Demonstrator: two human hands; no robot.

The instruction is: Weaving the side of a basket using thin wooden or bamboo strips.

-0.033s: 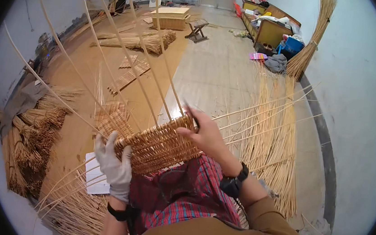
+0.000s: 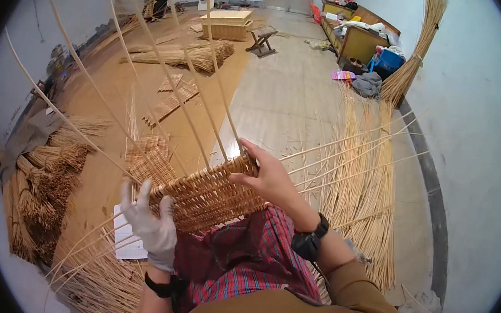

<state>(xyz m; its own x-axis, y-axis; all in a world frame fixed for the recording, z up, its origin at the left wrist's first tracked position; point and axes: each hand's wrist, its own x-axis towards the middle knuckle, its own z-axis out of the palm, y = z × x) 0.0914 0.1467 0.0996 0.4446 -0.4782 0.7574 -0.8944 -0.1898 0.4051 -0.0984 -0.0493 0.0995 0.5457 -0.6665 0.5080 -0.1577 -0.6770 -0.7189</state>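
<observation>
A brown woven wicker panel (image 2: 216,198) leans tilted across my lap, over the red and blue plaid cloth (image 2: 239,276). Long pale rods (image 2: 204,137) rise from its upper edge and fan toward the upper left. My right hand (image 2: 269,179), bare, is closed round the panel's upper right corner, its thumb on the near face and its fingers at the top edge. At the left end, my left hand (image 2: 153,228) wears a white glove; its fingers are spread apart beside the edge, the thumb close to the weave.
Reed bundles (image 2: 44,197) lie at left, loose rods (image 2: 362,185) at right. Woven pieces (image 2: 174,104) are on the floor ahead, with a small stool (image 2: 263,42) and a wicker box (image 2: 227,24) beyond. A tied bundle (image 2: 414,57) leans on the right wall. Another person (image 2: 157,2) sits far left.
The dark pointed thing seen by my right fingers is out of sight. My right hand has shifted slightly left onto the corner, and my left fingers have spread and moved slightly off the edge.
</observation>
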